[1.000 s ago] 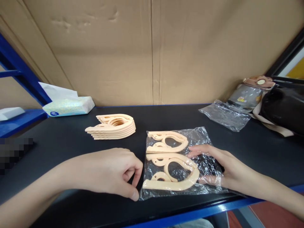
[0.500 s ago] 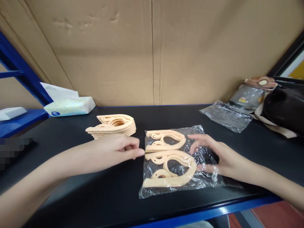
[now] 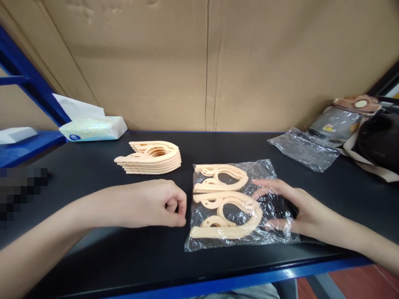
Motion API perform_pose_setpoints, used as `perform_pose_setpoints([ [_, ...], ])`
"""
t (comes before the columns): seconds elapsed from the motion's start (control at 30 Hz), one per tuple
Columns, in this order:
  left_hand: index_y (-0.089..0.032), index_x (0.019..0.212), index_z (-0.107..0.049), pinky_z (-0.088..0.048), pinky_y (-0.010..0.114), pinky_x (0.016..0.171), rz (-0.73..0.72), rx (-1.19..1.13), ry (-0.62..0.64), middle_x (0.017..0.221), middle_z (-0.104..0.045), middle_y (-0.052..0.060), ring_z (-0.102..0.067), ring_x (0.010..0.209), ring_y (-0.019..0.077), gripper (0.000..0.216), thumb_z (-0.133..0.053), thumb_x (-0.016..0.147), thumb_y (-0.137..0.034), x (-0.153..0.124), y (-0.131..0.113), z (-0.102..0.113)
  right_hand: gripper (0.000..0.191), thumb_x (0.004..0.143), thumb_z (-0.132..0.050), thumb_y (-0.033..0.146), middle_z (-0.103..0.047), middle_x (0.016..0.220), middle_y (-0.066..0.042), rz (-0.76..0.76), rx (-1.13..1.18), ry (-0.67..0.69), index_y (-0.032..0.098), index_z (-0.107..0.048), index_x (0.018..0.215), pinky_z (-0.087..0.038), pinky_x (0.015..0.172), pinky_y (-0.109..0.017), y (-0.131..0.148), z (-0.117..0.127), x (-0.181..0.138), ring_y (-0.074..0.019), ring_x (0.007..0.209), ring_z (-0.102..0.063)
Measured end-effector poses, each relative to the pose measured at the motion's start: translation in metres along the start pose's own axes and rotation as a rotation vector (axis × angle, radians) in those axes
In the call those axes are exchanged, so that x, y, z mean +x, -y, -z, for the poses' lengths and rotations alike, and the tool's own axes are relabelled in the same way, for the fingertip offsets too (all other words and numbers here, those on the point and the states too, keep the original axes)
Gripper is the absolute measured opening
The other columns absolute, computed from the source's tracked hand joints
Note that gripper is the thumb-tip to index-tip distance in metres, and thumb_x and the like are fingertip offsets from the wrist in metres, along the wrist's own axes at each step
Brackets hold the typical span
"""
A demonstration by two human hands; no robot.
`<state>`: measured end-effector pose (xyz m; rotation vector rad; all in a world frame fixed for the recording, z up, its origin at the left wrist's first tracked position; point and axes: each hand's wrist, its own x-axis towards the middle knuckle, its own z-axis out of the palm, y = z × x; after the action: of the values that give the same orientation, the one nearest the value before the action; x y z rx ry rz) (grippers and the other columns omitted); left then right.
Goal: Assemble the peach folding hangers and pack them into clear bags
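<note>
A clear plastic bag [image 3: 230,245] lies flat on the black tabletop with beige folding hangers [image 3: 232,233] inside, set in two groups one above the other. My right hand [image 3: 289,207] is at the bag's right end, thumb and fingers spread apart, with clear film partly over the fingertips. Just off the bag's left edge, my left hand [image 3: 162,203] is closed, its fingers curled to the thumb and nothing visible in them. Behind the left hand sits a neat stack of similar beige folding hangers [image 3: 152,160].
A tissue pack [image 3: 93,128] stands at the back left. Another clear plastic bag [image 3: 304,149] lies at the back right, beside a drinking bottle [image 3: 336,122] and a dark bag [image 3: 380,137] with a beige strap. A cardboard wall [image 3: 140,74] closes off the back.
My left hand has drawn slightly back toward me from the bag's left edge, its fingers curling more. My right hand stays at the bag's right end. The view has shifted slightly.
</note>
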<state>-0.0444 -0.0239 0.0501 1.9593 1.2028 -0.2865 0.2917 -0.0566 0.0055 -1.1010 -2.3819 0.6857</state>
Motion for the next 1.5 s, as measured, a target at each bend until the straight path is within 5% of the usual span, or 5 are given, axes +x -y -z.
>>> perform_pose_setpoints([
  [0.23, -0.022, 0.078, -0.067, -0.026, 0.021, 0.043, -0.028, 0.006, 0.037, 0.062, -0.052, -0.004, -0.042, 0.053, 0.0101, 0.019, -0.061, 0.08, -0.04, -0.004, -0.011, 0.001, 0.065, 0.083, -0.067, 0.033, -0.068, 0.118, -0.005, -0.006, -0.063, -0.019, 0.033, -0.039, 0.142, -0.049, 0.099, -0.041, 0.006, -0.003, -0.004, -0.0247, 0.116, -0.061],
  [0.63, -0.021, 0.078, -0.068, -0.023, 0.024, 0.044, -0.058, -0.048, 0.112, 0.059, -0.048, -0.005, -0.039, 0.052, 0.0096, 0.03, -0.065, 0.078, -0.051, -0.006, -0.019, -0.003, 0.052, 0.089, -0.057, 0.017, -0.067, 0.116, -0.006, 0.201, -0.265, -0.127, 0.031, -0.041, 0.136, -0.055, 0.081, -0.036, 0.006, -0.009, -0.013, -0.0236, 0.1, -0.065],
  [1.3, -0.022, 0.078, -0.067, -0.023, 0.022, 0.043, -0.038, -0.092, 0.125, 0.059, -0.049, -0.006, -0.04, 0.052, 0.0088, 0.019, -0.066, 0.077, -0.041, -0.003, -0.015, -0.007, 0.036, 0.093, -0.054, 0.02, -0.07, 0.101, -0.007, 0.344, -0.35, -0.158, 0.023, -0.047, 0.129, -0.055, 0.072, -0.028, 0.01, -0.009, -0.005, -0.0184, 0.087, -0.067],
  [1.5, -0.022, 0.073, -0.064, -0.023, 0.022, 0.042, -0.009, -0.062, 0.088, 0.058, -0.052, -0.004, -0.041, 0.052, 0.0106, 0.026, -0.067, 0.076, -0.047, -0.008, -0.008, 0.001, 0.048, 0.091, -0.058, 0.027, -0.07, 0.107, -0.006, 0.248, -0.353, -0.162, 0.026, -0.041, 0.136, -0.056, 0.079, -0.032, -0.002, -0.004, -0.009, -0.0211, 0.096, -0.068],
])
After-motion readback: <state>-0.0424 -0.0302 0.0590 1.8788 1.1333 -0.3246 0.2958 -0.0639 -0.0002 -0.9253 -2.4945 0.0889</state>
